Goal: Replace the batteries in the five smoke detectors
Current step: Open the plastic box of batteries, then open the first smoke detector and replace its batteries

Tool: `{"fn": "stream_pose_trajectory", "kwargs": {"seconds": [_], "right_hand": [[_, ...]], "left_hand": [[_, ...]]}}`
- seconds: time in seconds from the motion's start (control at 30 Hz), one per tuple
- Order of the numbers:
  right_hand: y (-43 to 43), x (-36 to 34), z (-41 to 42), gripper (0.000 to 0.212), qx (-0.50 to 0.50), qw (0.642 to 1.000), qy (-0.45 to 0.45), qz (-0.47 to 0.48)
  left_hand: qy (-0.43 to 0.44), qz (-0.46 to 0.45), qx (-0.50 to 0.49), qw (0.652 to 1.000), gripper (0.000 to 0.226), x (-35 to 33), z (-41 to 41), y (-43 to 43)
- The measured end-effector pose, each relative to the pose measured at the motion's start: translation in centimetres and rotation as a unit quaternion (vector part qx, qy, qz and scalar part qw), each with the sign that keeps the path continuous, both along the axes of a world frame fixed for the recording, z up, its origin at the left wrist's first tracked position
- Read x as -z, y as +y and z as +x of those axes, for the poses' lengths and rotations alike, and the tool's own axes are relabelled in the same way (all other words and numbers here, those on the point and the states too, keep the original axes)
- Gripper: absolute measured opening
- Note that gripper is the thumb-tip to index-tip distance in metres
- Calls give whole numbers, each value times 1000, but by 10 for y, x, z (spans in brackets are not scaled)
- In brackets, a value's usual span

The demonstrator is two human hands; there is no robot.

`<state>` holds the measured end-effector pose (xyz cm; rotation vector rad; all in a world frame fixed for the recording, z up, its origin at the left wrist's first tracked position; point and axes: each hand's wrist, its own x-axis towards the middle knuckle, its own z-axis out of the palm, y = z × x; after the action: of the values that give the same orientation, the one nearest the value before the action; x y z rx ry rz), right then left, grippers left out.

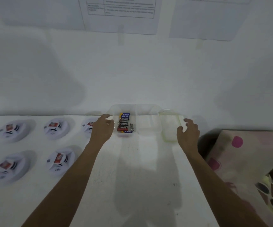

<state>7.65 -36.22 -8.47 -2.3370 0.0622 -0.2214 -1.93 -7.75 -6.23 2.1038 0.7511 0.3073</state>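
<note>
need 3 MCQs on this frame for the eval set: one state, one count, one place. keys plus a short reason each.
1. The left hand is:
A. open, holding nothing
B. pinching a battery
C. clenched in a fist

2. How many smoke detectors lie on the table?
A. three
B. five
C. seven

3. The batteries lie:
A. in the left hand
B. in the clear container between the left hand and the right hand
C. in the right hand

Key:
1 A: its fingers are relaxed beside the container's left wall, with nothing between them.
2 B: three sit in the far row and two in the near row, all left of the container.
3 B: the stack shows through the container's clear walls, and neither hand holds a battery.
</note>
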Motion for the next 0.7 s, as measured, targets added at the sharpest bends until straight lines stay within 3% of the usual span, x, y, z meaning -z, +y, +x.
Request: {"fn": "stream_pose_trajectory", "kwargs": {"seconds": [0.13, 0.37, 0.7], "right_hand": [[27, -15, -34, 35, -54, 996, -25, 74], [86, -38, -89, 25, -175, 973, 18, 146], [185, -31, -161, 19, -269, 940, 125, 171]], "left_hand": [[-26, 37, 3, 999, 33, -5, -34, 5], [-55, 82, 51, 994, 23, 3, -93, 43], [-77, 72, 5, 994, 22, 16, -180, 102]]}}
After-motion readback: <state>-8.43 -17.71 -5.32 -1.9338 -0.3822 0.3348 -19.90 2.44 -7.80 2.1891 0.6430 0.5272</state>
